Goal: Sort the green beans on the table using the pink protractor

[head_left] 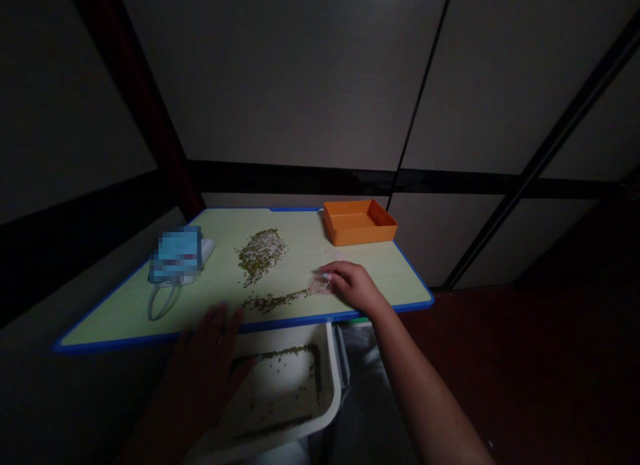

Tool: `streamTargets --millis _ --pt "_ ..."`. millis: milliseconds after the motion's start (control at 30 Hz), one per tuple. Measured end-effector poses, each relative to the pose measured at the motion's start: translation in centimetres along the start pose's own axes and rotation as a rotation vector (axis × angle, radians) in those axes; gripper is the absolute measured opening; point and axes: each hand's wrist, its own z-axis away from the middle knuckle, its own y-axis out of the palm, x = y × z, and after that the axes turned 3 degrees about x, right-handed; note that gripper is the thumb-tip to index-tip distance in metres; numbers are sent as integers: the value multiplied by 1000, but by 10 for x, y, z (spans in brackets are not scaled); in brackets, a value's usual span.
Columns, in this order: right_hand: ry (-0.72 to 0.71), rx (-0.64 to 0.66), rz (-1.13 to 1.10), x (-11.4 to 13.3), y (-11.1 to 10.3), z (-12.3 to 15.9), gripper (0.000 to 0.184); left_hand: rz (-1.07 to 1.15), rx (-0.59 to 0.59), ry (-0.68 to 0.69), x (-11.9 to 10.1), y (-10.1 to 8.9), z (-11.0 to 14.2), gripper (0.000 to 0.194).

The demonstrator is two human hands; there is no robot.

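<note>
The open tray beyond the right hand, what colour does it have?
The tray is orange, inside and outside; it shows in the head view.

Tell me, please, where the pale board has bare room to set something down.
Bare patches of the pale board lie between the grain pile and the orange tray, and right of the right hand, in front of that tray. It is crowded at front centre, where a grain strip runs toward that hand.
</note>
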Motion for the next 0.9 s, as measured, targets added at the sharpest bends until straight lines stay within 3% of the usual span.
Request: streamTargets --millis 633,767,900 --pt "-1 10 -124 2 -2 4 24 -53 4 13 0 -4 0 64" --pt "46 57 -203 -1 2 4 24 -33 4 -1 2 4 -1 65" --pt "4 74 -169 -2 2 3 24 14 -28 12 8 19 1 71"
